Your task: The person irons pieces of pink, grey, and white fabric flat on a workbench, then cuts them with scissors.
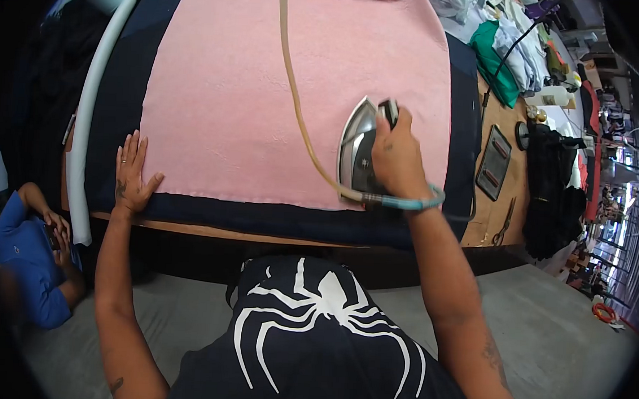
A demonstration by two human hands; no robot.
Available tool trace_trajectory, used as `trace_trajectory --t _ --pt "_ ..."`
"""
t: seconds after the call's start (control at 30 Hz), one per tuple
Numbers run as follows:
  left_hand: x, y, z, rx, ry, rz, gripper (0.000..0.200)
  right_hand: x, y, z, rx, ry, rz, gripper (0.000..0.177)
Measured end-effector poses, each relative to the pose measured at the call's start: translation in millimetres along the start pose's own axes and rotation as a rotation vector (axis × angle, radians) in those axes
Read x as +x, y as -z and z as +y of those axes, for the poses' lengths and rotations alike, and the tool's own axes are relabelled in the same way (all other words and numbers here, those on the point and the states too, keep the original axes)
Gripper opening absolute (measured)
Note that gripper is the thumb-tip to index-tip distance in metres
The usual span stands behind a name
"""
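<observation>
Pink fabric [216, 100] lies spread over a dark navy cloth [115, 109] on the table, with small creases in it. My right hand [400, 157] grips the handle of a steam iron [358, 154], whose soleplate rests on the fabric's right side with the tip pointing away from me. A tan hose [296, 97] runs from the far edge down to the iron and turns teal near my wrist. My left hand [134, 172] lies flat with fingers spread, at the near left corner of the pink fabric and on the navy cloth.
A long white roll [89, 115] borders the table's left side. On the right are a dark tray [494, 162], scissors [505, 222], black cloth [555, 190] and a green bundle [494, 57]. A person in a blue shirt [27, 256] is at the lower left.
</observation>
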State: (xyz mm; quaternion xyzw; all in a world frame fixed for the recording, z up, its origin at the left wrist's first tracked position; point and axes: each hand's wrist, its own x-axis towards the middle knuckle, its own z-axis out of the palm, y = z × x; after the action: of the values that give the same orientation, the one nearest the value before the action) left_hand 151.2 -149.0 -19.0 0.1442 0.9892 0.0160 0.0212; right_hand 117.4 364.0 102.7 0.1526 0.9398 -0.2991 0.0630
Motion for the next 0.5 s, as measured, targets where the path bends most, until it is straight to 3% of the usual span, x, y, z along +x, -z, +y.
trace_trajectory --t 0.27,0.33,0.5 --pt "-2.1 1.0 -0.2 -0.019 -0.028 0.039 0.089 -3.9 5.0 -6.1 -0.05 -0.093 -0.05 0.043" --pt "-0.6 -3.1 -4.7 -0.029 -0.033 0.052 0.089 -12.5 -1.4 6.7 -0.014 0.006 0.011 0.043" --pt "-4.9 3.3 3.6 -0.028 -0.05 0.024 0.089 0.3 1.9 -2.5 0.026 -0.018 0.006 0.043"
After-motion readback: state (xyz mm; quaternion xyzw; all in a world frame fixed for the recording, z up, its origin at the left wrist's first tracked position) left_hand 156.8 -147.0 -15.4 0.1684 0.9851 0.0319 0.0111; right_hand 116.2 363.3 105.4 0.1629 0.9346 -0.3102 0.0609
